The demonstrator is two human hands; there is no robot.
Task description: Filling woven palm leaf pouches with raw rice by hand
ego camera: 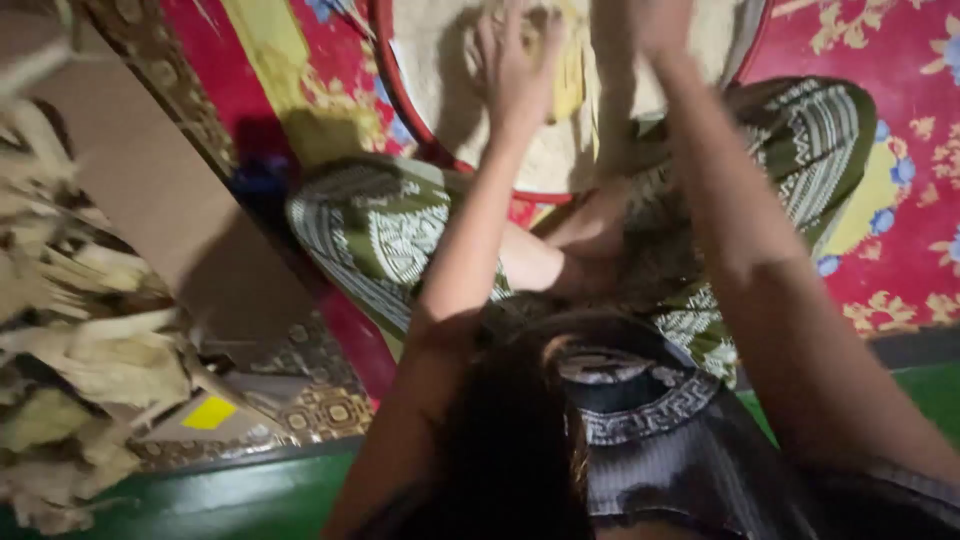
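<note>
A round tray with a red rim [402,105] lies on the floor in front of my crossed legs and is filled with pale kernels [440,60]. My left hand [512,62] reaches over the tray, its fingers wrapped on a yellow corn cob [570,75] held above the kernels. My right hand [660,22] is just right of the cob at the top edge. It is blurred and partly cut off, so its grip is unclear.
A cardboard box [150,190] stands at the left with a heap of dry corn husks [70,340]. A red flowered mat [900,230] covers the floor under my green patterned trousers [380,230]. A green floor strip [250,495] runs along the bottom.
</note>
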